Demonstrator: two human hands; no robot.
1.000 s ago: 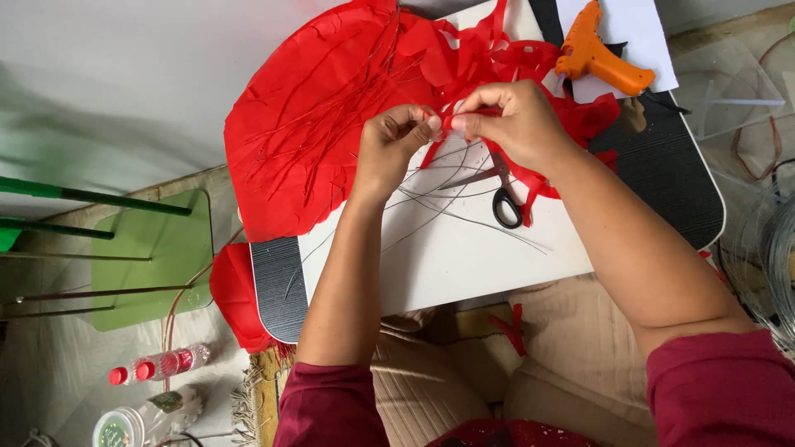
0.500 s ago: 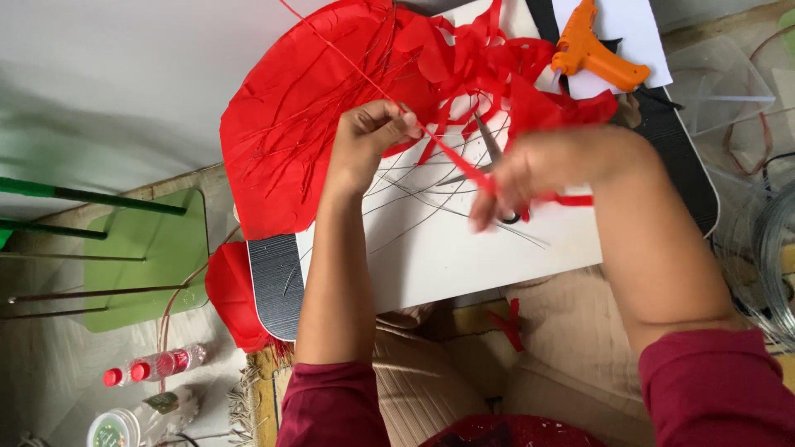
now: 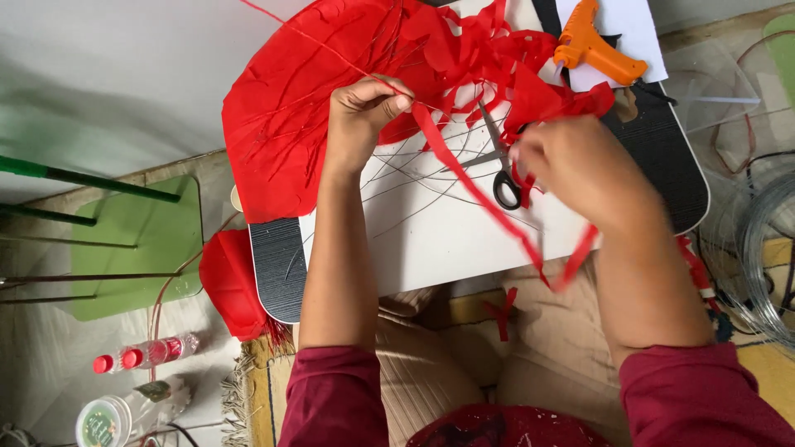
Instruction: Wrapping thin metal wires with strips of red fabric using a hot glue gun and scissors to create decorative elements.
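Observation:
My left hand (image 3: 364, 103) pinches a thin wire and the top end of a long red paper strip (image 3: 476, 190) above the white board (image 3: 431, 240). My right hand (image 3: 571, 165), blurred, grips the lower part of that strip, which trails down past the board's near edge. A large red paper sheet (image 3: 298, 108) with wire ribs lies at the back left. Black-handled scissors (image 3: 501, 178) lie on the board between my hands. Several thin wires (image 3: 414, 178) fan over the white surface.
An orange glue gun (image 3: 592, 45) rests on white paper at the back right. A green chair (image 3: 137, 244) stands at the left, with plastic bottles (image 3: 145, 354) on the floor. A coil of wire (image 3: 766, 257) lies at the right. Red paper scraps (image 3: 232, 281) lie beside my lap.
My hands, close together a second ago, have moved apart. The right hand went right and down, drawing the red strip out into a long diagonal; the left stayed near the red sheet.

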